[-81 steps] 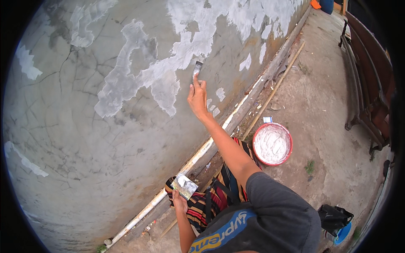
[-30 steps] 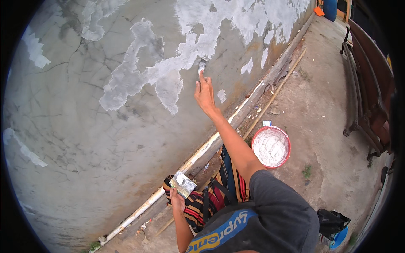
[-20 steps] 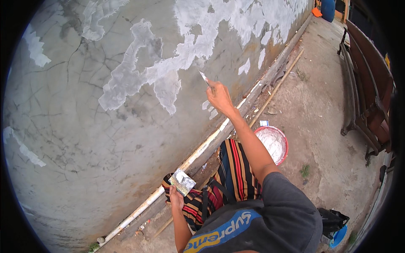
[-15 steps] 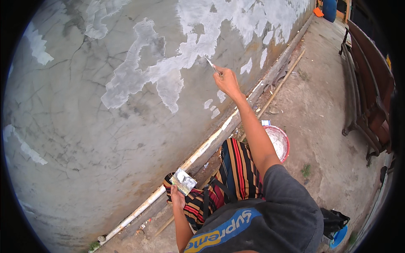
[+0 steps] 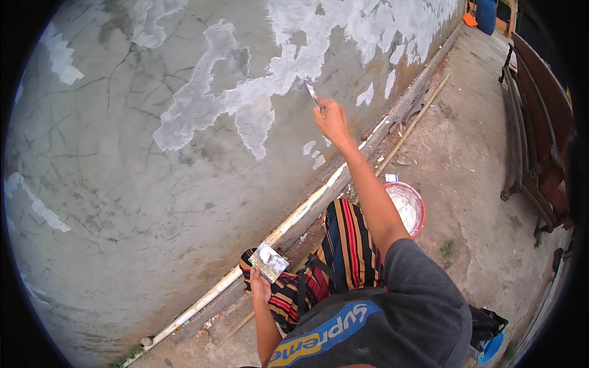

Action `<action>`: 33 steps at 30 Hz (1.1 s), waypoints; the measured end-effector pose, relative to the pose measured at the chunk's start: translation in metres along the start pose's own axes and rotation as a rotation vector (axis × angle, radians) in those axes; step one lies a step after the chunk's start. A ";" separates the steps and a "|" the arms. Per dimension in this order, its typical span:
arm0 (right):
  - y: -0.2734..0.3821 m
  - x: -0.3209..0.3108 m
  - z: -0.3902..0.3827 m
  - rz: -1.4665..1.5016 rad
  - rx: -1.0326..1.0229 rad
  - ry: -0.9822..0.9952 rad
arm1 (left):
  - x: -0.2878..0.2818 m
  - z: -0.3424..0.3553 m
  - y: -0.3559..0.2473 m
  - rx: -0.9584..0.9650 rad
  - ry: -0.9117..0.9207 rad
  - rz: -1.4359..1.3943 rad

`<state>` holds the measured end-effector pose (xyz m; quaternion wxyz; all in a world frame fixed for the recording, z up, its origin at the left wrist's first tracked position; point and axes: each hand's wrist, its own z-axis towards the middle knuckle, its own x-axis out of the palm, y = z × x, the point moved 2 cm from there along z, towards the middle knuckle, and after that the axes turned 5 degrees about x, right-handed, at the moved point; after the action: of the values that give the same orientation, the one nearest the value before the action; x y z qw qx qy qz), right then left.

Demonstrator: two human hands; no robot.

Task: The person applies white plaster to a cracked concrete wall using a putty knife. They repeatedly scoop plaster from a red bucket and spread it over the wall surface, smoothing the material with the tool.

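My right hand (image 5: 332,121) is stretched out to the cracked grey wall (image 5: 184,202) and closed round a putty knife (image 5: 311,92). The blade's tip is at the lower edge of a smeared white putty patch (image 5: 270,84); whether it touches the wall I cannot tell. Low by my knee, my left hand (image 5: 259,284) grips a small flat board (image 5: 270,264) with a dab of white putty on top. The fingers under the board are partly hidden.
A red-rimmed bucket (image 5: 423,211) of white putty stands right of my striped trousers, beside a small blue-and-white box (image 5: 391,178). A white pipe (image 5: 294,218) and a wooden pole (image 5: 417,116) run along the wall's foot. A brown bench (image 5: 546,122) stands at right.
The view has shifted slightly, so the wall sits a little further right. The knife's blade has turned and shows broader now. My left hand still holds the board by my knee.
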<state>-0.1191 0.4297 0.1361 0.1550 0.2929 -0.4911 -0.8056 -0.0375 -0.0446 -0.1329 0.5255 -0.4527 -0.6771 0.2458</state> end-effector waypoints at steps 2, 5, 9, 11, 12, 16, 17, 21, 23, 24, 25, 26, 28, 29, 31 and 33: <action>-0.015 0.015 -0.005 0.007 -0.169 -0.111 | 0.003 0.000 0.000 -0.001 0.008 -0.010; -0.020 0.010 -0.010 -0.059 -0.183 0.003 | 0.005 -0.003 -0.002 -0.009 0.001 -0.028; -0.012 -0.002 -0.004 -0.067 -0.193 -0.076 | 0.001 -0.005 -0.001 -0.004 0.007 -0.018; -0.007 -0.001 0.003 -0.051 -0.213 -0.087 | -0.001 -0.004 -0.001 0.002 -0.003 -0.013; -0.010 0.001 0.003 -0.059 -0.234 -0.094 | -0.001 -0.003 -0.001 0.003 -0.013 -0.016; -0.037 0.010 -0.006 -0.095 -0.320 -0.052 | 0.003 -0.004 -0.001 0.008 0.014 -0.042; -0.042 0.011 -0.008 -0.099 -0.342 -0.025 | 0.001 -0.004 -0.001 0.006 0.010 -0.033; -0.060 0.017 -0.005 -0.070 -0.456 -0.117 | 0.007 -0.009 -0.004 -0.011 -0.004 -0.013; -0.068 0.033 0.001 -0.093 -0.475 -0.074 | 0.005 -0.011 -0.005 -0.017 -0.015 0.004; -0.077 0.042 0.003 -0.084 -0.488 -0.095 | 0.003 -0.009 -0.004 -0.013 0.014 0.012; -0.086 0.052 0.005 -0.075 -0.501 -0.116 | 0.000 -0.005 -0.005 0.000 0.026 0.011; -0.092 0.058 0.002 -0.071 -0.508 -0.127 | -0.001 -0.006 -0.005 0.004 0.030 0.008; -0.105 0.060 0.003 -0.036 -0.499 -0.104 | -0.004 -0.006 -0.005 0.003 0.016 0.008; -0.103 0.059 0.000 -0.016 -0.497 -0.087 | -0.008 -0.007 -0.004 0.008 -0.004 0.018; -0.105 0.044 -0.005 -0.049 -0.459 -0.027 | -0.016 -0.009 -0.002 0.017 -0.043 0.039; -0.090 0.028 -0.002 -0.053 -0.466 -0.021 | -0.010 -0.009 -0.003 0.012 -0.014 0.002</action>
<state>-0.1361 0.4558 0.0469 0.1921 0.2534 -0.2859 -0.9040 -0.0302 -0.0557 -0.1325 0.5232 -0.4484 -0.6789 0.2537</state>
